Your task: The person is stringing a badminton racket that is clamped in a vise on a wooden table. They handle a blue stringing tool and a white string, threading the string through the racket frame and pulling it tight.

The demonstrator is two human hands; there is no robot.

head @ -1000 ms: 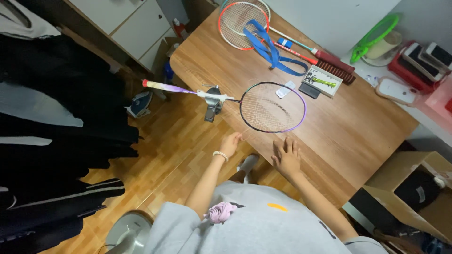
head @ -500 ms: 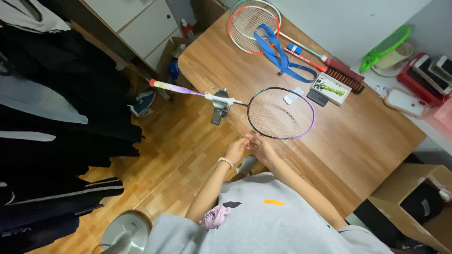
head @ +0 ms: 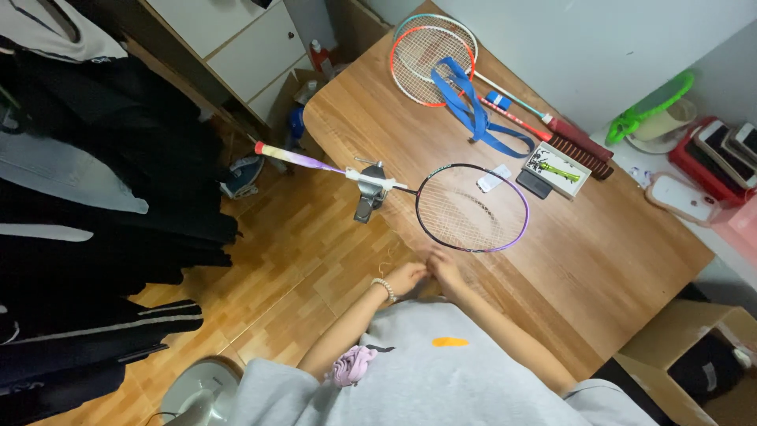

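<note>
Your left hand and right hand meet at the near edge of the wooden counter, fingertips touching or nearly so, just short of the black-and-purple framed badminton racket. Can't tell what either grip holds: fingers pinched close together, maybe a thin string, too small to see. Left wrist wears a bead bracelet.

The racket head lies flat on the counter, while the shaft sits in a small grey metal clamp at the counter edge, likely so the frame stays put while both hands are free. Its long axis runs roughly left-right in view, slightly tilted: head toward the counter's middle, pastel-wrapped handle sticking out past the edge over the wood floor.

Farther back, well apart: two more rackets, orange-rimmed and white-rimmed, stacked with a blue strap across them, handles pointing right. A small flat green-printed box and a dark card just beside it lie near the clamped racket's head
</note>
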